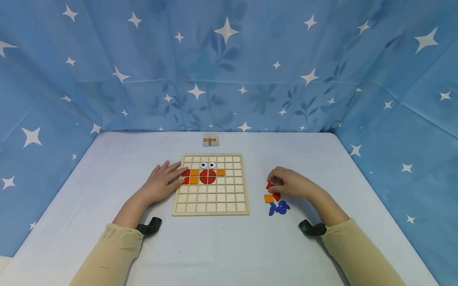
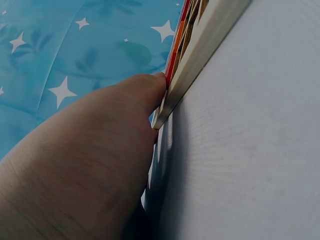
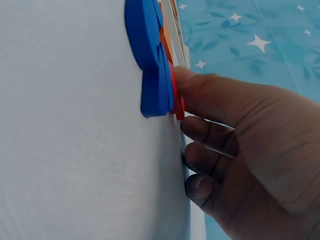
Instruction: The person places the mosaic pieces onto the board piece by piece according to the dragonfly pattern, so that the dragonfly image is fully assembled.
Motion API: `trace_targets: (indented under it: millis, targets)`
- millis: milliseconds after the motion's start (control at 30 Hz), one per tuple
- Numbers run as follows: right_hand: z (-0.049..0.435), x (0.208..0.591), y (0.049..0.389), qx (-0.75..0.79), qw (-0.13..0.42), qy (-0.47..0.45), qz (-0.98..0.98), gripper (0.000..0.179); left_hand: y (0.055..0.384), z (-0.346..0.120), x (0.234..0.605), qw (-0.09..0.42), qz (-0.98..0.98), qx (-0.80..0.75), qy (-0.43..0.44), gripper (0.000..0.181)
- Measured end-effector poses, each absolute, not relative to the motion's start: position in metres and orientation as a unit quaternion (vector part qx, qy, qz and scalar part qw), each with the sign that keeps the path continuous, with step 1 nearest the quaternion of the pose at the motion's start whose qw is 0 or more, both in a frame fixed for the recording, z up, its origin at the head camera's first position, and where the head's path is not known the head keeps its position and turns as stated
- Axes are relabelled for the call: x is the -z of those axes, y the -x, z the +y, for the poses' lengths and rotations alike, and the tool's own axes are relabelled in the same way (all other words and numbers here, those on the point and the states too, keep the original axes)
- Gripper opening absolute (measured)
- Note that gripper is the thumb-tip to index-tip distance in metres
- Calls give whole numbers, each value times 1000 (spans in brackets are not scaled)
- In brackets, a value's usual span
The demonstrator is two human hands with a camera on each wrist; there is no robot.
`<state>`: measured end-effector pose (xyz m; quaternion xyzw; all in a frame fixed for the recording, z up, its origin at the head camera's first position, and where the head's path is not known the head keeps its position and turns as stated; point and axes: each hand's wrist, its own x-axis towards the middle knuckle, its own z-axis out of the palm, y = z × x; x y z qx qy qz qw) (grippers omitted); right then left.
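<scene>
A wooden grid board (image 1: 211, 211) lies on the table. Its squares hold red square tiles (image 1: 186, 173), orange square tiles (image 1: 194, 180), a red circle made of quarter pieces (image 1: 208, 176) and two eye pieces (image 1: 204, 165). Over the board's left edge rests my left hand (image 1: 160, 183), fingers extended, fingertips touching the red tiles. To the right of the board, my right hand (image 1: 291, 182) has curled fingers and pinches a red piece (image 1: 270, 185) between thumb and fingers. Beneath it are another red piece (image 1: 276, 196), an orange square (image 1: 268, 198) and several blue rounded pieces (image 3: 142, 35).
A small pattern card (image 1: 210, 140) lies behind the board, near the table's back edge. White cloth (image 1: 214, 250) covers the table. Blue curtains (image 1: 229, 107) with white stars stand at the back and sides. Each wrist carries a black device (image 1: 150, 226).
</scene>
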<state>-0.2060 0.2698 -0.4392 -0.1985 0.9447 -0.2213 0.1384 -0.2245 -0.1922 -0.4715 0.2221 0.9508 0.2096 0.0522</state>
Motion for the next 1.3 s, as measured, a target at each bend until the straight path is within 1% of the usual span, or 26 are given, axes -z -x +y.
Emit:
trace_targets:
  millis: [167,400,633,800,933,1300]
  targets:
    - [270,442,205,216,132,199,947,19,226,-192,474,54,953,-203,-218,51]
    - [272,444,205,219,122,209,945,21,227,-191,474,52,953,-203,-217,51]
    - [277,448,208,237,85,215,944,12,226,-191,472,54,954,-203,-216,51]
    - [277,449,209,241,61,183,951,18,226,-190,472,54,953,-204,-216,51]
    - [274,448,210,236,56,166,956,23,224,-190,470,55,953,-207,-216,50]
    - [267,445,212,210,58,164,962,21,225,-190,472,50,953,-208,-214,51]
